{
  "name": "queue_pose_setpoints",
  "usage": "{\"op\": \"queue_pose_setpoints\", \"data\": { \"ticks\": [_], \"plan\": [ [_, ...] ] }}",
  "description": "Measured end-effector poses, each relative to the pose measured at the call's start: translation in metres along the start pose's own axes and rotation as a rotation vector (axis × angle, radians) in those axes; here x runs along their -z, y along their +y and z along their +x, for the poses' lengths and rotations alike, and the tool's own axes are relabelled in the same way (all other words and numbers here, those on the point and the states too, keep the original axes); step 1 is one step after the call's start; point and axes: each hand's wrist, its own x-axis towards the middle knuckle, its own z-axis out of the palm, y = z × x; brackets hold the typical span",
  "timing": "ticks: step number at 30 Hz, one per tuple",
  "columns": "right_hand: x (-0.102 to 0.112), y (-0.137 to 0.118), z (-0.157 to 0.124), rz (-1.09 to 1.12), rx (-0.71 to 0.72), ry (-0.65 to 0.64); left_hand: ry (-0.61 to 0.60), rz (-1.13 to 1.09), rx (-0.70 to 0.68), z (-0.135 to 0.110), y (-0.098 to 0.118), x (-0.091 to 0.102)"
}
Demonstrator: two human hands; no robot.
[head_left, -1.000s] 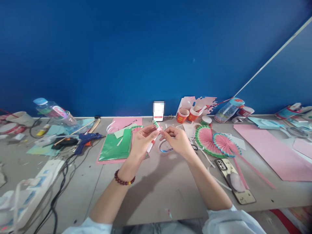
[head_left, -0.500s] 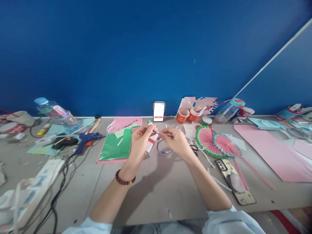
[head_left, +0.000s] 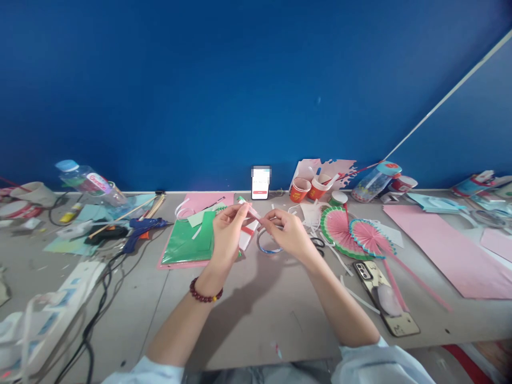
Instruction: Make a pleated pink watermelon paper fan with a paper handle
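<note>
Both the left hand [head_left: 228,232] and right hand [head_left: 291,233] are just pinching this little pink paper strip [head_left: 252,210] above the desk [head_left: 312,314].

Two bare forearms converge from the near side. Left forearm [head_left: 184,325] slants far and right; right forearm [head_left: 340,298] slants far and left. Wrists well apart. Left hand [head_left: 229,232]: fingers curled, thumb pointing far right, closed in a pinch. Right hand [head_left: 290,232]: back upward, fingers bent leftward, thumb and forefinger pinched. Fingertips of the two near each other, mid-scene.
</note>
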Motion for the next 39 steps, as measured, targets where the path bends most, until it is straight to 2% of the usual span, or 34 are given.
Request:
{"op": "queue_pose_setpoints", "data": {
  "ticks": [16, 23, 30, 34, 39],
  "plan": [
    [0.0018, 0.0003, 0.0002, 0.009, -0.008, 0.001, -0.050, -0.049, 0.059, -0.0006, 0.0002, 0.0012],
    [0.0019, 0.0013, 0.0030, 0.035, -0.007, -0.053, -0.070, -0.074, 0.084, 0.0013, -0.0027, 0.0030],
    [0.0028, 0.0035, 0.0028, 0.048, -0.025, -0.002, -0.079, -0.113, 0.103, 0.0028, -0.0047, 0.0018],
    [0.0034, 0.0056, 0.0036, 0.061, -0.017, 0.025, -0.126, -0.114, 0.086, 0.0008, -0.0033, -0.0003],
    [0.0046, 0.0057, 0.0042, 0.071, 0.002, 0.055, -0.158, 0.006, 0.094, -0.0030, -0.0060, -0.0026]
  ]
}}
